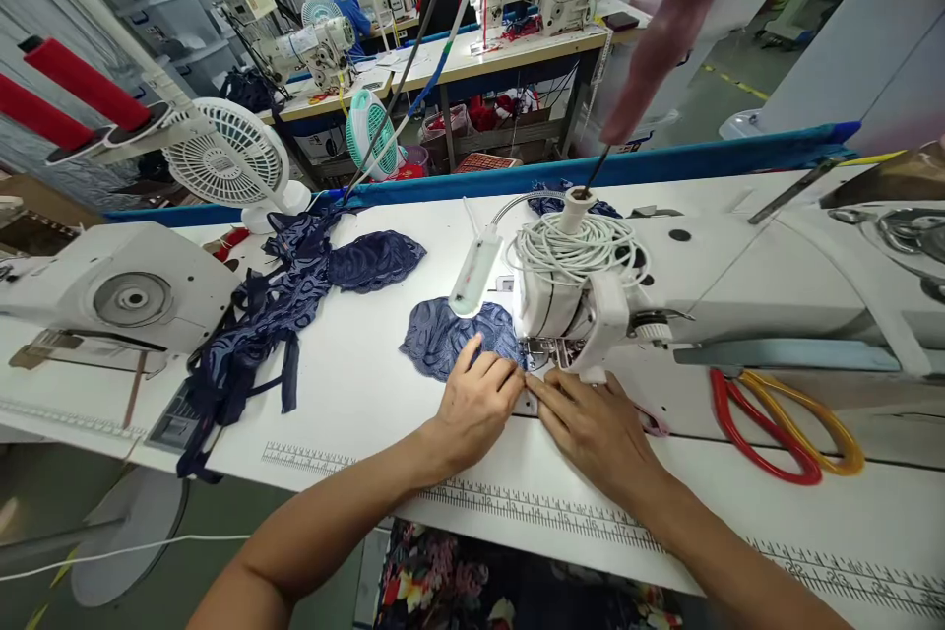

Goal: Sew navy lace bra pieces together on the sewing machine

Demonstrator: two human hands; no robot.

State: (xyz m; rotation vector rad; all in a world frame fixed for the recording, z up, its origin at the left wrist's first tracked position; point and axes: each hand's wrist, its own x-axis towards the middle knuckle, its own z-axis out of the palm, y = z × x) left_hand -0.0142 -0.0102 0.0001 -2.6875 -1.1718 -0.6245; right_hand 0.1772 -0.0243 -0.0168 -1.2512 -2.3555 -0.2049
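A navy lace fabric piece lies flat under the head of a white sewing machine. My left hand rests at its front edge with the fingers curled and pressed together. My right hand sits just right of it, fingers bent toward the presser foot, fingertips near the left hand's. Both hands hold the edge of the lace close to the needle area, though the fingertips partly hide what they pinch. A second navy lace piece lies behind to the left, joined to a heap of navy lace garments.
Scissors with red and yellow handles lie on the right. Coiled white cable sits on the machine head beside a lamp. Another machine stands left, near a white fan. A printed ruler runs along the table's front edge.
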